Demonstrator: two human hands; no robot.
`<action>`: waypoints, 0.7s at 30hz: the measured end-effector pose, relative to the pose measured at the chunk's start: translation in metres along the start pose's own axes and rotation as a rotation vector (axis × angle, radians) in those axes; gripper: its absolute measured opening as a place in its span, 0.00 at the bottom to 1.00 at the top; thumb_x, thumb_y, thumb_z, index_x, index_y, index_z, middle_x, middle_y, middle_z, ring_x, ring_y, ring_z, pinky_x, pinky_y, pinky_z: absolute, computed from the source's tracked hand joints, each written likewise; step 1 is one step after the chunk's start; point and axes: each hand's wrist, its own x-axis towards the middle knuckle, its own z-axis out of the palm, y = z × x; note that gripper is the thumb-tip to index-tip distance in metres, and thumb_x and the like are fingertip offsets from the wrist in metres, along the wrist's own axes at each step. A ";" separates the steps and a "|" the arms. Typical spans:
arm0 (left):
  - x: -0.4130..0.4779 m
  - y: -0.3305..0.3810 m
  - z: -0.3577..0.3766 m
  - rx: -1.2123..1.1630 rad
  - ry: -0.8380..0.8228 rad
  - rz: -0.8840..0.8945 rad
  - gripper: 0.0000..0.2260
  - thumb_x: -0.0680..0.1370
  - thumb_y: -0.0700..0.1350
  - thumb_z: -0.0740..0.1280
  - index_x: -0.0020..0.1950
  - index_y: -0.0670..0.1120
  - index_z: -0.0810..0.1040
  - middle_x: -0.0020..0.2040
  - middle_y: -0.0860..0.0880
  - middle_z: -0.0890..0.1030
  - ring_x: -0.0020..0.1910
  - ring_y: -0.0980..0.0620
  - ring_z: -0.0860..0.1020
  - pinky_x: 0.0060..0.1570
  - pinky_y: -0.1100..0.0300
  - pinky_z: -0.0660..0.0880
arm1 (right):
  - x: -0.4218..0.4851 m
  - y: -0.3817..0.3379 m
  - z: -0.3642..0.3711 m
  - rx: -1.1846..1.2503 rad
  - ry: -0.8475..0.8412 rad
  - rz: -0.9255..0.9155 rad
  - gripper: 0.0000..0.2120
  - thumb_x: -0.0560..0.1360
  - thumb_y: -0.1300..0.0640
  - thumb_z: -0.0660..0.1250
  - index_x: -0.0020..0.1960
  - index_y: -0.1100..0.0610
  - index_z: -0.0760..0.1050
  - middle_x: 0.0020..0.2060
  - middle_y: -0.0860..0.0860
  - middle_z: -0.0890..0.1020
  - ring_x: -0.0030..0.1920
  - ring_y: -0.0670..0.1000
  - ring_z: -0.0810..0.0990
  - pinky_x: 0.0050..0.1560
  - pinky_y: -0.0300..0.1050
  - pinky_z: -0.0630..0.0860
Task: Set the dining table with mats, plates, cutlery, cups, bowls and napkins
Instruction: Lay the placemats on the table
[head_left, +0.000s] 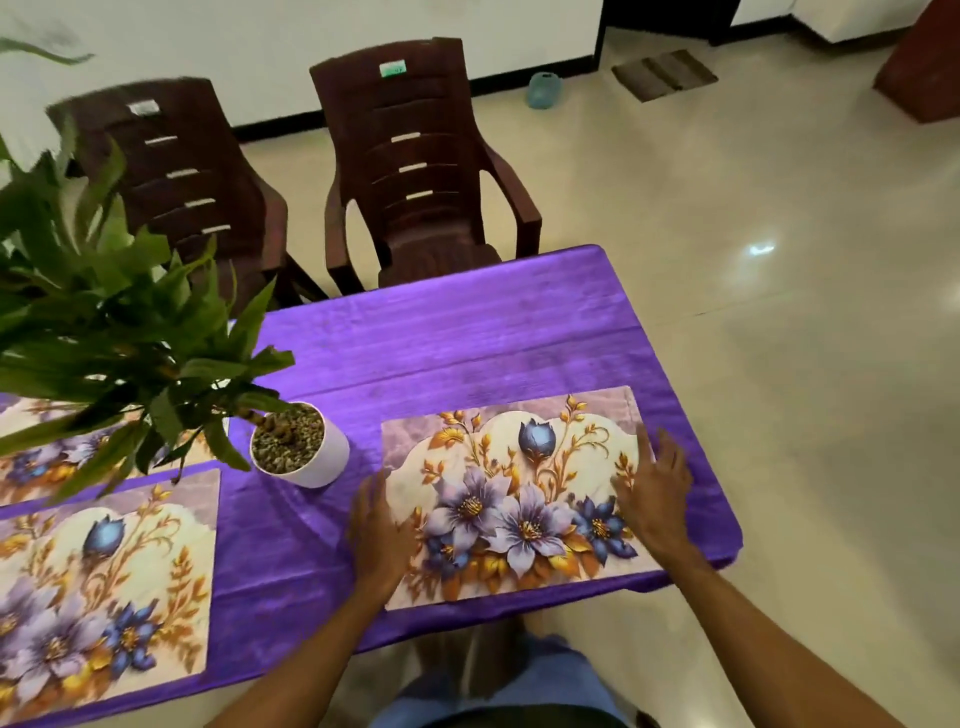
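A floral place mat (519, 493) lies flat near the right end of the table, which wears a purple cloth (467, 338). My left hand (376, 530) rests at the mat's left edge with fingers straight. At the mat's right edge my right hand (655, 488) has its fingers spread and relaxed. Neither hand holds anything. A second floral mat (104, 582) lies at the near left, and a third mat (36, 457) shows behind it, partly hidden by leaves.
A white pot (306, 447) with a leafy green plant (104, 322) stands left of the right mat. Two brown plastic chairs (426, 171) stand at the table's far side. Tiled floor (779, 312) lies to the right.
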 end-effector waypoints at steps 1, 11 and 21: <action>0.000 -0.002 0.001 0.066 -0.025 0.094 0.34 0.72 0.41 0.75 0.77 0.46 0.67 0.76 0.40 0.66 0.74 0.37 0.64 0.70 0.43 0.66 | -0.005 -0.004 0.005 -0.030 -0.051 -0.059 0.41 0.73 0.48 0.74 0.80 0.53 0.58 0.76 0.61 0.63 0.75 0.65 0.61 0.70 0.67 0.62; -0.009 -0.020 0.002 0.193 -0.280 0.221 0.34 0.76 0.42 0.72 0.78 0.53 0.62 0.81 0.44 0.51 0.80 0.40 0.51 0.75 0.50 0.57 | -0.013 -0.023 0.028 -0.071 -0.289 -0.134 0.38 0.78 0.35 0.59 0.82 0.46 0.48 0.81 0.55 0.42 0.80 0.62 0.40 0.76 0.69 0.45; -0.012 -0.013 -0.007 0.161 -0.254 0.171 0.33 0.77 0.37 0.70 0.79 0.52 0.61 0.82 0.46 0.50 0.80 0.42 0.49 0.74 0.51 0.61 | -0.012 -0.035 0.027 -0.089 -0.335 -0.127 0.38 0.78 0.34 0.59 0.81 0.46 0.48 0.81 0.55 0.40 0.80 0.63 0.39 0.75 0.69 0.44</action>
